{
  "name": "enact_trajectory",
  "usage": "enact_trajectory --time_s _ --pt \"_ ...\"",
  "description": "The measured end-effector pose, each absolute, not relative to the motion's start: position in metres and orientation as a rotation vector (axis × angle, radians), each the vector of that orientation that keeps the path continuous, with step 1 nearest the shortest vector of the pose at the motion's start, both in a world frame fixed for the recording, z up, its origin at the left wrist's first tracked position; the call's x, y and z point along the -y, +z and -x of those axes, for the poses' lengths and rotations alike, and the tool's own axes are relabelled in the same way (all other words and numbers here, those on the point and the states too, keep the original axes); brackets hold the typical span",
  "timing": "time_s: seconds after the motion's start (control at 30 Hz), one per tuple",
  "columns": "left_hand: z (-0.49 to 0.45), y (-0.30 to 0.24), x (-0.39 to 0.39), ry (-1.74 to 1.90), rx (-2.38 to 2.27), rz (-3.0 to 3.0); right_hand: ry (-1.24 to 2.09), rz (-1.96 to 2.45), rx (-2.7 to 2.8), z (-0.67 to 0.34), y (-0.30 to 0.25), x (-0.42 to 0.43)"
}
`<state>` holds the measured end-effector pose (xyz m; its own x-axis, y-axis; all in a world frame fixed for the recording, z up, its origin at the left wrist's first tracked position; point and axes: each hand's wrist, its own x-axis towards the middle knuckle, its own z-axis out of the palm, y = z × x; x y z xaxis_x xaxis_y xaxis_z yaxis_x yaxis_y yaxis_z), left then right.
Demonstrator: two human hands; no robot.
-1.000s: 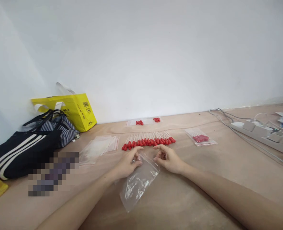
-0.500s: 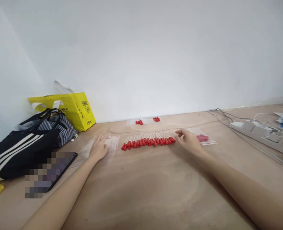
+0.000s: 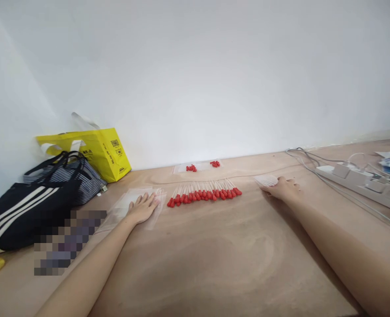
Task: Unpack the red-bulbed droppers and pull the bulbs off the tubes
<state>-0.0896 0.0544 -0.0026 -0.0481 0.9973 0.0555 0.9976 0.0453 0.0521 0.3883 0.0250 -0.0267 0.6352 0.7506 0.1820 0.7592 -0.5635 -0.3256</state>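
My left hand (image 3: 142, 208) lies flat, fingers spread, on a stack of clear zip bags (image 3: 128, 202) at the left. A row of thin sticks with red tips (image 3: 204, 193) lies across the middle of the wooden surface. My right hand (image 3: 284, 189) rests palm down on a small clear bag (image 3: 265, 179) to the right of the row, covering most of it. Whether its fingers pinch the bag I cannot tell. A further flat bag with two small clumps of red pieces (image 3: 201, 167) lies near the wall.
A yellow paper bag (image 3: 95, 152) and a dark striped tote (image 3: 32, 207) stand at the left by the wall. A blurred-out flat object (image 3: 65, 242) lies beside them. A power strip (image 3: 363, 182) with cables (image 3: 300, 155) runs along the right.
A second ago both hands held a clear bag near me. The bag is gone from there. My left hand moved onto the bag stack, my right onto the small bag at the right.
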Motion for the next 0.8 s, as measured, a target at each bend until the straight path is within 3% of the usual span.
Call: enact_trajectory --time_s 0.3,0.47,0.6,0.8 --pt "0.091 0.006 -0.049 -0.322 2.326 1.899 0.278 2.335 1.228 -0.419 -0.024 -0.030" --pt "0.080 0.022 -0.035 -0.609 2.162 1.832 0.480 1.780 1.141 -0.413 -0.012 -0.019" --pt "0.050 0.025 -0.023 -1.035 2.000 2.021 0.873 1.243 1.302 -0.370 0.013 -0.002" --pt "-0.004 0.015 0.008 -1.467 1.852 2.589 1.285 0.925 1.890 -0.249 0.014 0.027"
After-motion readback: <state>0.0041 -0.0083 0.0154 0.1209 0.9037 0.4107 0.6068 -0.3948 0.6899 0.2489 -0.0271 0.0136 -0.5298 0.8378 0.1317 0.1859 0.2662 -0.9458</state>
